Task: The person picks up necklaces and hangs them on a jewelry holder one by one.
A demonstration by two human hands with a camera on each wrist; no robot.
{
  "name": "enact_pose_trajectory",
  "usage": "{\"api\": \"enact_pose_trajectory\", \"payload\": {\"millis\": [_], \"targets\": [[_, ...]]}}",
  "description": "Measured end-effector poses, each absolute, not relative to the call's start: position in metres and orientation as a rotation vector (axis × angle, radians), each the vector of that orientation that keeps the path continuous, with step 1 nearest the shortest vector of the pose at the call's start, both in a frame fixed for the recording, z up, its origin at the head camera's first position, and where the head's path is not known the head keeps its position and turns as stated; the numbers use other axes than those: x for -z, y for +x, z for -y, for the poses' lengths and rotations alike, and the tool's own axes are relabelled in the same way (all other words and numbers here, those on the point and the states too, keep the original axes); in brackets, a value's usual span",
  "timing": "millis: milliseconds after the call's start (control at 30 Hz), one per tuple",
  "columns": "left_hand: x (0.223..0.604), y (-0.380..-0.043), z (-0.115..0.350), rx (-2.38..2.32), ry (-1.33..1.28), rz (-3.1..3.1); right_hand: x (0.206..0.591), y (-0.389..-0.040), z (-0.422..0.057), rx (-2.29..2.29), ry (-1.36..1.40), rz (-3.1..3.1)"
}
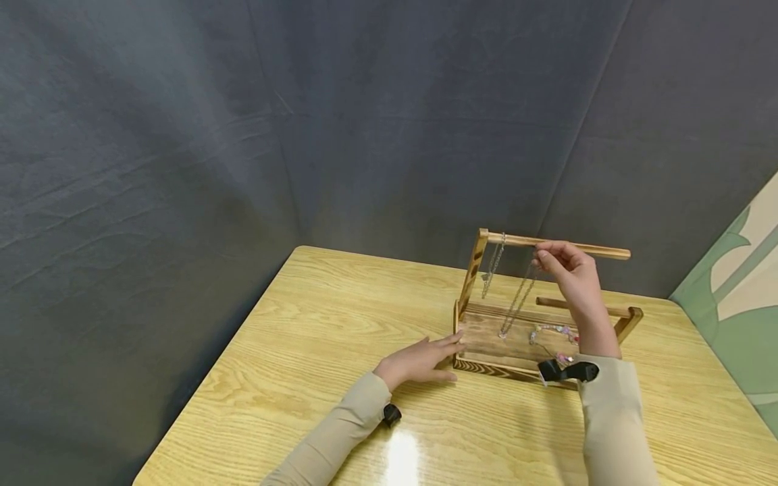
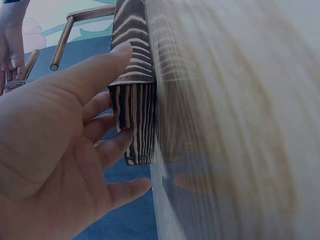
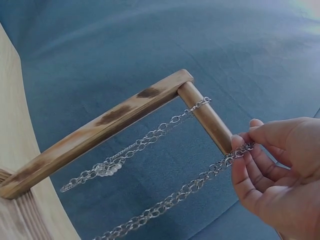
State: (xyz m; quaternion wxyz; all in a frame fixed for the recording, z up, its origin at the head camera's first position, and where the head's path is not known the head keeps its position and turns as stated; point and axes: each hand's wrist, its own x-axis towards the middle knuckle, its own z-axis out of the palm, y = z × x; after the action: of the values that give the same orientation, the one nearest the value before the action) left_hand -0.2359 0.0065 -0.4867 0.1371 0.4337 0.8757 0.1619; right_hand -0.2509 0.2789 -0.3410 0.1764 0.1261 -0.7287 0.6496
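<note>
1. The right grip (image 1: pixel 574 283) is pinching a silver chain (image 3: pixel 170 201) between thumb and fingers; the chain is hanging down in front of the wooden stand's upper bar (image 1: pixel 598 251), over the tray.
2. The left grip (image 1: pixel 419 361) is spreading its fingers and resting them against the end of the wooden stand (image 1: pixel 473 273), which is sitting on the desk (image 1: pixel 273 378).
3. Beside the chain, a second chain with a charm (image 3: pixel 109 168) is hanging from the upper bar, near the post. Colourful beads (image 1: pixel 564 359) are lying in the tray (image 1: pixel 486 368), and a lower bar (image 1: pixel 554 302) is jutting over it.
4. A dark curtain (image 1: pixel 395 135) is covering the back, and a green leafy wall (image 1: pixel 747 304) is showing at the right.
5. The right wrist view is revealing the links and the charm clearly; the left wrist view is showing the thumb lying along the stand's striped front, with fingertips meeting its end.
6. The right forearm and black wrist camera (image 1: pixel 568 371) are blocking part of the tray and lower bar. Fingers are hiding where the held chain is meeting the upper bar, so contact is impossible to tell. The right wrist view is cutting off the chain's lower end.
</note>
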Motion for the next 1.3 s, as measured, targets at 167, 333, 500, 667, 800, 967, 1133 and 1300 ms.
{"api": "enact_pose_trajectory", "payload": {"millis": [167,333,500,667,800,967,1133,1300], "targets": [[0.487,-0.236,-0.007,-0.48,1.245,-2.532,0.337,-0.254,-0.28,-1.858,0.372,2.03],[0.486,-0.237,-0.007,-0.474,1.239,-2.536,0.333,-0.257,-0.282,-1.827,0.389,2.002],[0.484,-0.238,-0.006,-0.473,1.236,-2.534,0.331,-0.258,-0.284,-1.817,0.392,1.986],[0.484,-0.238,-0.006,-0.483,1.239,-2.528,0.33,-0.258,-0.286,-1.815,0.38,1.985],[0.484,-0.238,-0.006,-0.489,1.242,-2.527,0.33,-0.26,-0.289,-1.832,0.379,1.976],[0.486,-0.237,-0.006,-0.49,1.24,-2.526,0.332,-0.26,-0.292,-1.845,0.377,1.97],[0.487,-0.237,-0.006,-0.493,1.232,-2.524,0.333,-0.259,-0.294,-1.853,0.388,1.948],[0.486,-0.236,-0.006,-0.494,1.227,-2.524,0.332,-0.257,-0.295,-1.862,0.382,1.934]]}}
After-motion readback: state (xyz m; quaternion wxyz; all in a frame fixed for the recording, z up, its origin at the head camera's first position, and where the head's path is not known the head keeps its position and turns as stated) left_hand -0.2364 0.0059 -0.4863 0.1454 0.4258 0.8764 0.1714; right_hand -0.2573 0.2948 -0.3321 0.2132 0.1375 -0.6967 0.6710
